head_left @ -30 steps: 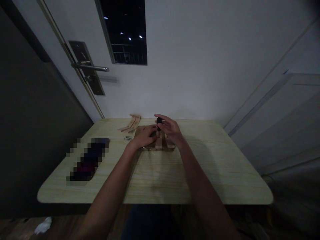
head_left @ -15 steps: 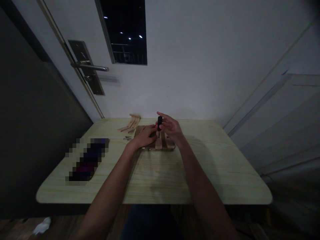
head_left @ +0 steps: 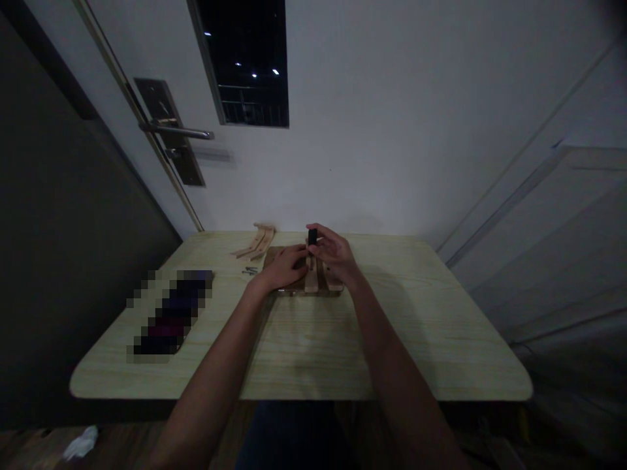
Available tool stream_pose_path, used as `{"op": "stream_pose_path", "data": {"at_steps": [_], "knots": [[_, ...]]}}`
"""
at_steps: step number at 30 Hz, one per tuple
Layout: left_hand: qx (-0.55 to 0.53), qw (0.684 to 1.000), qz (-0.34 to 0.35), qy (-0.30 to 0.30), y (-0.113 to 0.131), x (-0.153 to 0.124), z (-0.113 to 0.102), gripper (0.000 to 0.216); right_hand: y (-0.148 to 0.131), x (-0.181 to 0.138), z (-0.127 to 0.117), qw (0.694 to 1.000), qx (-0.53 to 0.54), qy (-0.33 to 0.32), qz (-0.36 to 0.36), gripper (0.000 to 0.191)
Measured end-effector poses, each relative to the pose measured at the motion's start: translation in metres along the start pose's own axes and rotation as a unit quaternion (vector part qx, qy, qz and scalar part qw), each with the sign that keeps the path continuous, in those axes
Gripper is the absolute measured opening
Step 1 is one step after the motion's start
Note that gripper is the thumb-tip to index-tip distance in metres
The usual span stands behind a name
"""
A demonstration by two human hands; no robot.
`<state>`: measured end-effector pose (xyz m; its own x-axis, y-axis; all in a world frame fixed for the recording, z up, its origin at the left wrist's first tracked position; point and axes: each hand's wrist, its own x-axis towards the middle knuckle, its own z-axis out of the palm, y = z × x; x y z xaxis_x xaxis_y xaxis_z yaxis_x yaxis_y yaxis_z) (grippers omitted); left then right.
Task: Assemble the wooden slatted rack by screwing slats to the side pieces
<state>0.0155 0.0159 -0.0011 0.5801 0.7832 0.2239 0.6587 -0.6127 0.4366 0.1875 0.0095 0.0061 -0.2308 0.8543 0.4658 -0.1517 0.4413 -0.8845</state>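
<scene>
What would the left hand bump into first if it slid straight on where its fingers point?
Probably the black screwdriver held upright by the right hand, just past the fingertips of the left hand, though depth is unclear.

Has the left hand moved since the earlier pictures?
No: the left hand keeps its place on the brown board, right of the loose screws.

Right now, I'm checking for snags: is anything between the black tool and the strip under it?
Nothing visible is. The right hand holds the tool upright over the strip; the left hand lies beside it on the board. The tip is hard to see.
</scene>
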Motion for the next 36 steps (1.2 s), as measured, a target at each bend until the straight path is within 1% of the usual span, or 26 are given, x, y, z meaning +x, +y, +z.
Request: {"op": "stream_pose_path", "data": {"at_steps": [5, 8, 10, 14, 16, 22, 27, 31, 36], "knots": [[0.005, 1.000, -0.006, 0.002, -0.002, 0.001, 0.001, 0.037, -0.004, -0.003, -0.006, 0.999, 0.025, -0.036, 0.023, 0.051], [0.002, 1.000, -0.005, 0.006, -0.001, 0.000, 0.001, 0.036, -0.002, -0.003, -0.007, 0.998, 0.046, -0.045, 0.025, 0.055], [0.002, 1.000, -0.006, 0.003, -0.001, 0.000, 0.000, 0.035, 0.001, -0.003, -0.006, 0.998, 0.051, -0.034, 0.020, 0.057], [0.001, 1.000, -0.001, 0.004, -0.002, 0.000, 0.001, 0.036, 0.005, -0.002, -0.003, 0.998, 0.045, 0.028, 0.016, 0.061], [0.005, 1.000, -0.001, 0.006, -0.003, 0.000, 0.001, 0.038, 0.005, -0.002, -0.001, 0.998, 0.046, 0.044, 0.018, 0.061], [0.005, 1.000, 0.005, -0.007, -0.004, -0.001, 0.001, 0.039, 0.004, -0.002, -0.001, 0.997, 0.055, 0.053, 0.028, 0.059], [-0.003, 1.000, -0.003, 0.008, -0.003, -0.001, 0.001, 0.042, 0.006, -0.001, -0.001, 0.995, 0.064, 0.070, 0.033, 0.061], [-0.017, 1.000, 0.018, 0.010, 0.001, -0.002, -0.001, 0.035, 0.007, 0.001, -0.001, 0.996, 0.039, 0.080, 0.025, 0.062], [-0.026, 0.999, 0.013, 0.020, 0.005, -0.003, -0.003, 0.035, 0.007, 0.001, -0.001, 0.997, 0.017, 0.069, 0.019, 0.060]]}}
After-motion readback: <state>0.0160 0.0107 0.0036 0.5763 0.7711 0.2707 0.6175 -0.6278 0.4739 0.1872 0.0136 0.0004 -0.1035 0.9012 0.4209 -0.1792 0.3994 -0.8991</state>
